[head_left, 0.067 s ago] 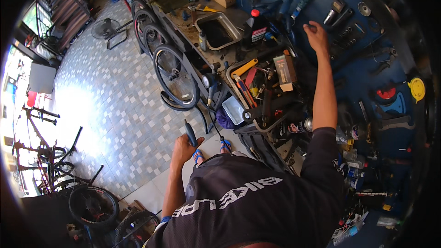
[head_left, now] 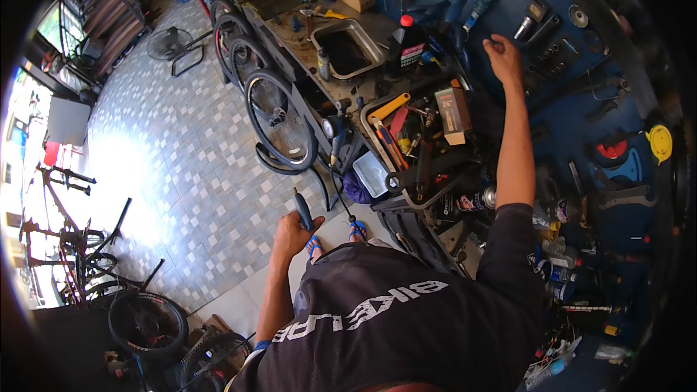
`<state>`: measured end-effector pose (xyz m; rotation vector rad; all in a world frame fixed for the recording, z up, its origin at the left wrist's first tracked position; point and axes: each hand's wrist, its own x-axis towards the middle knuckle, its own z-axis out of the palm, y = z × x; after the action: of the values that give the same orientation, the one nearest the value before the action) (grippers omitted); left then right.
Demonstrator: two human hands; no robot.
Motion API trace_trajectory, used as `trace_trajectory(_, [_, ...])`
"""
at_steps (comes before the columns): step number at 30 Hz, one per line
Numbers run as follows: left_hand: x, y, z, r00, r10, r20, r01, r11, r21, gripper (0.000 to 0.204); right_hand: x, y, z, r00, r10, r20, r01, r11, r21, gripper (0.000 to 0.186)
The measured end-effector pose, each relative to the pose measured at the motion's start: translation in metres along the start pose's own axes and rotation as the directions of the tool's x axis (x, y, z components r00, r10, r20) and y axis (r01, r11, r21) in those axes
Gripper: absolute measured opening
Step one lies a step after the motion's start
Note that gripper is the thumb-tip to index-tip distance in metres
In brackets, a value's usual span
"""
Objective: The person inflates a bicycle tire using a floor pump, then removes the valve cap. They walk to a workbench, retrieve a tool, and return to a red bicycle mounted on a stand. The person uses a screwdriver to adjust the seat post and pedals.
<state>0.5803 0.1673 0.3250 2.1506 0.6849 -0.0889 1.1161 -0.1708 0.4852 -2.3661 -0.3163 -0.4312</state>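
My left hand [head_left: 291,235] hangs low over the floor, its fingers wrapped round a tool with a dark blue handle [head_left: 303,212] and a narrow tip that points up and away. The tool's exact kind is hard to tell. My right arm reaches out to the blue tool wall, where my right hand [head_left: 504,60] is closed with the fingers curled in. Whatever those fingers hold, if anything, cannot be made out. Nearest to that hand are a row of small dark tools [head_left: 555,58] on the wall and a long tool with a light blue-green handle [head_left: 481,6].
The workbench carries a metal tray [head_left: 350,49], a black bottle with a red cap [head_left: 406,43], a tool bin [head_left: 389,120] and a small box [head_left: 453,116]. Bicycle wheels [head_left: 279,123] lean against the bench. A floor fan [head_left: 170,45] stands beyond; more tyres [head_left: 147,323] lie at lower left.
The whole view has shifted slightly. Both hands keep almost the same pose, the left with the blue-handled tool and the right by the tool wall.
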Motion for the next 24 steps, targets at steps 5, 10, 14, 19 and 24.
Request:
trace_trajectory(5, [0.004, -0.006, -0.005, 1.0, 0.007, -0.02, -0.008, 1.0, -0.012, 0.06, -0.022, -0.061, -0.014, 0.98, -0.152, 0.128, 0.163, 0.984, -0.077, 0.041])
trace_trajectory(10, [0.002, 0.0, -0.012, 1.0, -0.007, -0.018, 0.006, 0.999, -0.034, 0.059, -0.06, -0.128, -0.01, 0.953, -0.251, 0.167, 0.263, 0.963, -0.053, 0.037])
trace_trajectory(14, [0.003, -0.019, -0.02, 1.0, 0.012, -0.024, -0.015, 0.996, -0.088, 0.059, -0.089, -0.188, 0.01, 0.935, -0.292, 0.202, 0.31, 0.949, -0.063, 0.032])
trace_trajectory(19, [0.011, -0.064, -0.058, 0.999, 0.031, -0.044, -0.035, 0.995, -0.088, 0.058, -0.106, -0.254, 0.045, 0.91, -0.301, 0.286, 0.326, 0.944, -0.046, 0.031])
trace_trajectory(24, [0.015, -0.128, -0.136, 0.994, 0.006, -0.11, -0.014, 0.997, -0.074, 0.058, -0.12, -0.328, 0.109, 0.896, -0.382, 0.225, 0.407, 0.91, -0.075, 0.032])
